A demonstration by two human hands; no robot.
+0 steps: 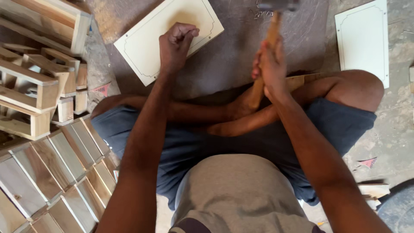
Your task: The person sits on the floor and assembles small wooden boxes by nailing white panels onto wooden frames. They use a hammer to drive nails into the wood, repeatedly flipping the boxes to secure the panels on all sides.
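I sit cross-legged on the floor. My right hand grips the wooden handle of a hammer, whose metal head is up at the top edge of the view. My left hand is closed in a fist and rests on the near edge of a cream rectangular panel with a thin routed border line. Whether the fist pinches anything small is hidden. The panel lies flat on the grey floor in front of my legs.
A second cream panel lies at the top right. Wooden frames are stacked at the left, with several flat wooden pieces laid in rows below them. A few small nails lie near the hammer head.
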